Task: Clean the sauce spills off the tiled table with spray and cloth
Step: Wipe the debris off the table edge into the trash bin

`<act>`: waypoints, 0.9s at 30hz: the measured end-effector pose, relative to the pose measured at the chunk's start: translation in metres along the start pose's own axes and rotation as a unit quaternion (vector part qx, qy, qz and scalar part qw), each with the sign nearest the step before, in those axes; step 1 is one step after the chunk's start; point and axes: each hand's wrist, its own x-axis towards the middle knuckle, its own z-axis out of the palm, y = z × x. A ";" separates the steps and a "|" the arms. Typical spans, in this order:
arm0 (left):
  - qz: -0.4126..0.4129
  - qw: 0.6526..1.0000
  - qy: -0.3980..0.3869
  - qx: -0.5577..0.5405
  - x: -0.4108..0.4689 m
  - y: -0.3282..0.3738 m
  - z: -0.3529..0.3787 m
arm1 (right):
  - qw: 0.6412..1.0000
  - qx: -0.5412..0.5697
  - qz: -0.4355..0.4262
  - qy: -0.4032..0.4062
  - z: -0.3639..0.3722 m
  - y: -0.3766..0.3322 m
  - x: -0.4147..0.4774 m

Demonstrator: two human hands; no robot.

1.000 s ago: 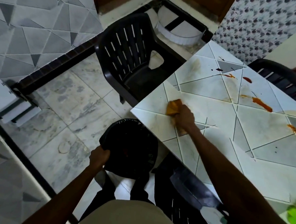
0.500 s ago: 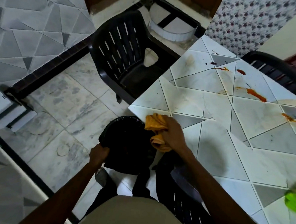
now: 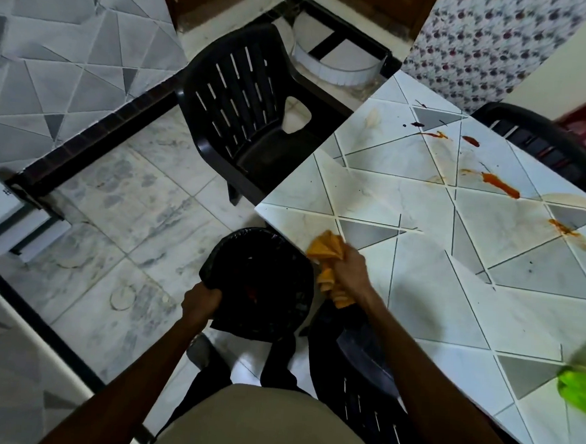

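My right hand [image 3: 350,271] grips a bunched orange cloth [image 3: 327,254] at the near left edge of the tiled table [image 3: 417,298]. Part of the cloth hangs over the edge, above a black-lined bin [image 3: 260,281]. My left hand [image 3: 199,300] holds the bin's rim on its near left side, just below the table edge. Orange-red sauce spills [image 3: 499,184] lie on the far side of the table, with more streaks [image 3: 564,228] to the right. A blurred green object [image 3: 580,388], possibly the spray bottle, sits at the table's right edge.
A black plastic chair [image 3: 250,116] stands beyond the table's left corner. A second black chair [image 3: 543,148] is at the far right side, and a third [image 3: 361,380] sits tucked under the near edge by my legs. Pale floor tiles stretch to the left.
My right hand dragged the cloth across the table toward its near left edge, so it now hangs over the bin. My left hand kept hold of the bin rim.
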 end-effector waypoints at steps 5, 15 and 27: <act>0.012 1.000 0.002 -0.007 0.001 -0.005 0.002 | 0.989 0.007 -0.046 -0.142 0.032 -0.020 -0.024; -0.002 0.999 -0.003 -0.039 0.000 -0.005 -0.002 | 0.994 0.099 -0.041 -0.030 -0.008 -0.024 -0.003; -0.041 0.998 0.028 -0.050 0.003 -0.016 -0.018 | 0.962 -0.193 -0.068 0.182 -0.059 -0.082 0.109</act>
